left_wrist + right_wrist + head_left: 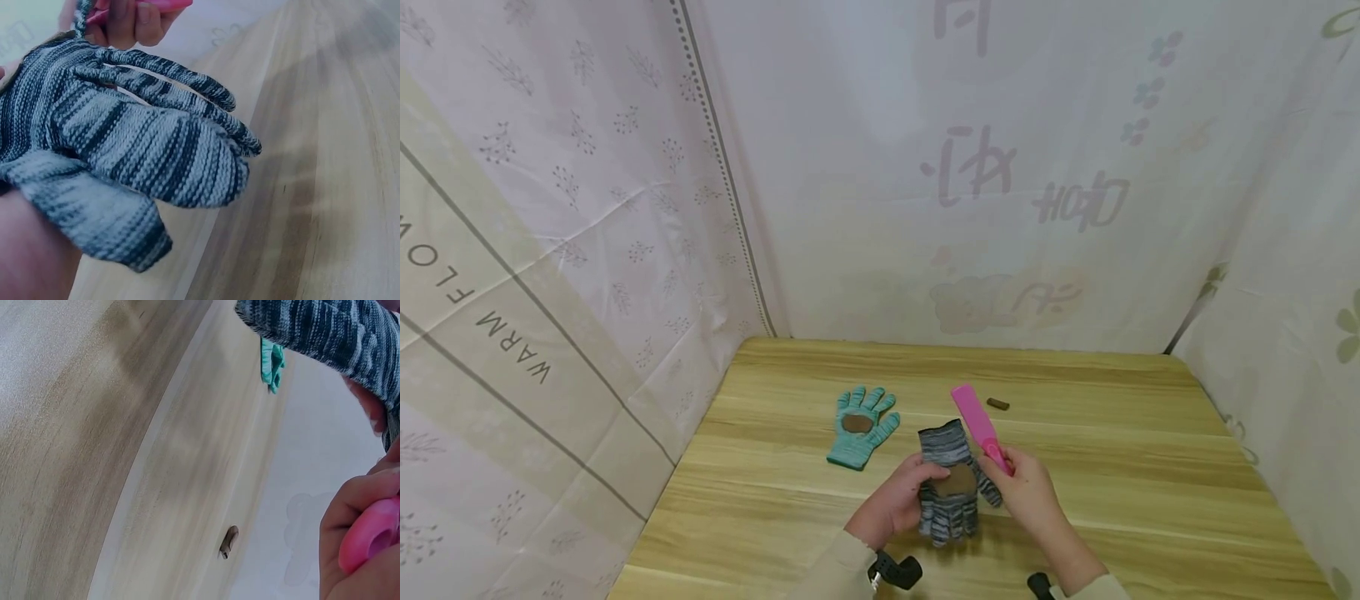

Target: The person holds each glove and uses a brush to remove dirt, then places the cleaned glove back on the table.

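By the left hand (897, 493), a grey striped knitted glove (946, 450) is pinched; its cuff is turned to twelve o'clock and its brown patch (958, 481) faces upward. By the right hand (1028, 492), a pink paddle-shaped tool (976, 417) is gripped at its lower end, and its flat part is pointed to eleven o'clock. Whether the grey glove is also touched by the right hand, it cannot be told. At ten o'clock from this glove, a teal knitted glove (862, 443) with a brown oval (857, 423) is laid on the wooden worktop (1150, 467). At one o'clock, near the pink tool, a small brown piece (997, 404) is placed. Beyond, at twelve o'clock, a printed curtain (865, 167) is hung.
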`<state>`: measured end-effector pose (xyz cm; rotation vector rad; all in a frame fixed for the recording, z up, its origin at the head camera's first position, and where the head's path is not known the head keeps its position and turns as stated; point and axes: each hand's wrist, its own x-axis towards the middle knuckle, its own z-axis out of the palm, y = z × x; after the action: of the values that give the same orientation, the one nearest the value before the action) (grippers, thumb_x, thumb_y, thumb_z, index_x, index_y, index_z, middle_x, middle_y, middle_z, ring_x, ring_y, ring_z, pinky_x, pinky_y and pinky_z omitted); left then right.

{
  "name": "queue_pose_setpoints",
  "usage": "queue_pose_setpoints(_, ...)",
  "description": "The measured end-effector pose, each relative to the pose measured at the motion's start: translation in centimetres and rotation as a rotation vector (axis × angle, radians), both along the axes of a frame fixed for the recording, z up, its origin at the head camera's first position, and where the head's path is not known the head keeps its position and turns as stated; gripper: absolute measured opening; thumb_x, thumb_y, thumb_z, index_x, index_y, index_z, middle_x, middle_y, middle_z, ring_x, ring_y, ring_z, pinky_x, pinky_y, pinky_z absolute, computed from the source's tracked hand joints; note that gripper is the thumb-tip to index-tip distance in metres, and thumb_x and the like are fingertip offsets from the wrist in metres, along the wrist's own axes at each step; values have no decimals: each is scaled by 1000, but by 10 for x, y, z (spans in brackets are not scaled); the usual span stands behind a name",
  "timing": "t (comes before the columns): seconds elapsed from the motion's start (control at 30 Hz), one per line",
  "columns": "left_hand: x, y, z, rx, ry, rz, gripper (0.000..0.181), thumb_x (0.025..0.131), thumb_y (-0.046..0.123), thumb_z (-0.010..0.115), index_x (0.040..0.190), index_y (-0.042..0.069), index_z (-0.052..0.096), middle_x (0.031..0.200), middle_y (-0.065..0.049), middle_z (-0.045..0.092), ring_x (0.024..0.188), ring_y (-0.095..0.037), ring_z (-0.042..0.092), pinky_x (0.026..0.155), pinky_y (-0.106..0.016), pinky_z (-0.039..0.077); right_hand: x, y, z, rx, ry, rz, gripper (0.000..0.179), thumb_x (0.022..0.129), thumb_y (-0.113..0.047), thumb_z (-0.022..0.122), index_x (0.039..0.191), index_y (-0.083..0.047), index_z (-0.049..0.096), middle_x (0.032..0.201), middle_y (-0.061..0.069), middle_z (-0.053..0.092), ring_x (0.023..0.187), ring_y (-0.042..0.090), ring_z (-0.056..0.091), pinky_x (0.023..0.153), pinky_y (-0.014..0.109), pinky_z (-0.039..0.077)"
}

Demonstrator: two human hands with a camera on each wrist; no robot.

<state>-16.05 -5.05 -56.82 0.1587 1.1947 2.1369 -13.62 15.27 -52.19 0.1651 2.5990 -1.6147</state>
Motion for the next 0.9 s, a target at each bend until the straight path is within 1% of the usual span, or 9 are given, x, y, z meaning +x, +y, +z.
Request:
queue_pose_setpoints(0.1, 0, -2, 1, -12, 6, 29, 31, 93, 10, 59, 124, 14, 58, 107, 2, 69, 98, -11, 68, 85, -29, 57, -1, 1, -1, 13, 10, -3, 24, 100, -24, 66, 99, -1, 67, 63, -3, 44, 49, 6, 35, 43, 21, 31)
queue_pose_setpoints(0.27, -2, -4, 2, -47, 19, 61, 41, 93, 12, 63, 133, 11, 54, 108, 0, 69, 98, -14, 69, 84, -31, 59, -1, 2, 0, 51, 25, 0, 27, 101, -26, 64, 101, 1, 65, 65, -2, 44, 52, 6, 36, 44, 22, 33)
queue_pose_setpoints(0.53, -2, -6, 1, -54, 53, 70, 42, 98, 9, 61, 138, 10, 50, 110, 1, 68, 98, -13, 69, 83, -30, 59, 1, 0, 3, 72, 48, -3, 25, 101, -24, 64, 104, 1, 64, 67, 0, 45, 53, 8, 38, 46, 22, 33)
queue_pose_setpoints(0.6, -2, -6, 1, -54, 63, 72, 41, 99, 9, 61, 138, 11, 49, 110, 2, 68, 97, -12, 69, 83, -29, 59, 1, 0, 3, 83, 51, -2, 27, 101, -24, 63, 108, 3, 65, 68, 0, 45, 54, 8, 39, 46, 23, 34)
queue_pose_setpoints(0.7, -1, -7, 2, -47, 69, 76, 35, 101, 11, 59, 135, 10, 51, 107, 3, 68, 95, -10, 69, 83, -27, 58, 2, 0, 3, 105, 59, -8, 29, 103, -25, 61, 110, 3, 64, 69, 1, 46, 56, 10, 41, 47, 23, 36)
queue_pose_setpoints(0.77, -1, -7, 2, -33, 56, 93, 30, 102, 14, 58, 132, 10, 53, 105, 3, 69, 95, -10, 68, 84, -26, 57, 2, 1, 2, 123, 65, -16, 31, 104, -27, 59, 111, 2, 63, 71, 2, 46, 57, 11, 42, 49, 24, 37)
queue_pose_setpoints(0.83, -1, -7, 3, -24, 39, 122, 27, 104, 18, 58, 129, 9, 56, 104, 3, 69, 95, -9, 68, 84, -26, 56, 3, 1, 2, 131, 72, -28, 32, 104, -29, 58, 111, 1, 61, 72, 3, 46, 59, 12, 42, 50, 24, 37)
queue_pose_setpoints(0.9, -1, -7, 2, -25, 20, 161, 28, 105, 24, 57, 128, 9, 56, 104, 4, 69, 96, -8, 68, 84, -25, 56, 3, 2, 2, 126, 76, -39, 33, 105, -31, 57, 113, 1, 60, 72, 3, 46, 59, 12, 42, 50, 24, 37)
